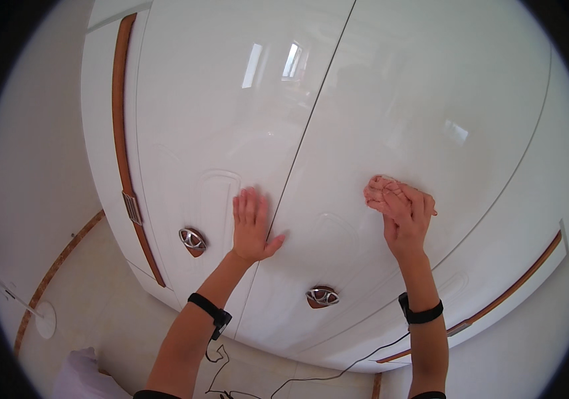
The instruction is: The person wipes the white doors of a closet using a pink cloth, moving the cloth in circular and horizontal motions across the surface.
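Observation:
Before me stands a glossy white wardrobe with a left door point(190, 109) and a right door point(429, 90). My left hand point(251, 229) lies flat on the left door with fingers spread, close to the dark seam between the doors; its thumb reaches across that seam. In my right hand point(408, 219) is a crumpled pink cloth point(381, 193), pressed against the right door. Below and left of my left hand sits a metal-and-brown ornament point(193, 240). A similar ornament point(322, 296) is low on the right door, between my forearms.
Brown vertical strips point(121, 99) trim the wardrobe's sides. Black bands point(209, 310) with small devices circle both forearms, and a thin black cable point(334, 377) hangs below. A white round-based stand point(45, 319) and pale purple fabric point(85, 376) are at lower left.

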Demonstrator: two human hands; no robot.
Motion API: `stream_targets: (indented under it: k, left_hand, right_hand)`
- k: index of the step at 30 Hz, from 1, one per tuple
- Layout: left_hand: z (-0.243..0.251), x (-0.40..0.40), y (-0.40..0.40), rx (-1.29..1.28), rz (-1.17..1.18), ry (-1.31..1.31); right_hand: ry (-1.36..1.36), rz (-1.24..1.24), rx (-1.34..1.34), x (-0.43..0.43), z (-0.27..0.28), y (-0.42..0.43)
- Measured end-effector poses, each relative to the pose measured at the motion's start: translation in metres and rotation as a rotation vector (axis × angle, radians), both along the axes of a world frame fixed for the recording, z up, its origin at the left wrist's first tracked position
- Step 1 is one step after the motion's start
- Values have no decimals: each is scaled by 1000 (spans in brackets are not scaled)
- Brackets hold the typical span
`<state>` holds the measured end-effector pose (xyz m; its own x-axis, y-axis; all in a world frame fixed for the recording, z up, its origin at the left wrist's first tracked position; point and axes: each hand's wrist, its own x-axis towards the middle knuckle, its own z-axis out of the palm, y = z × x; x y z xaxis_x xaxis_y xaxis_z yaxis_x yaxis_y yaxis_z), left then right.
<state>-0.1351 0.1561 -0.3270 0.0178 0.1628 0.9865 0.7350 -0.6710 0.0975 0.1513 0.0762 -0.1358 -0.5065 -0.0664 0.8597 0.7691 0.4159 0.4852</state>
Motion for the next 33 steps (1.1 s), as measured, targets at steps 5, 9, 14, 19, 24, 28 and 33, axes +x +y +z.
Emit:
stream_targets:
  k: [5,9,14,19,24,28,33]
  left_hand:
    - [-20,-8,12,58,105,133]
    - [-24,-14,10,156,111,144]
    - [-28,-15,14,322,35,168]
    - [-29,-13,16,357,-23,149]
    - [-28,-20,16,209,-60,189]
    - [-27,-16,12,180,-32,165]
    - [-27,-17,10,185,-24,165]
  right_hand:
    - [196,428,-232,-26,47,-12]
    - [101,247,55,-42,124,-17]
    - [143,30,87,-39,122,4]
    - [42,17,95,-18,39,20]
    - [-40,33,-90,-28,4,0]
    - [78,173,-66,-50,60,1]
    - [92,53,106,-81,121,14]
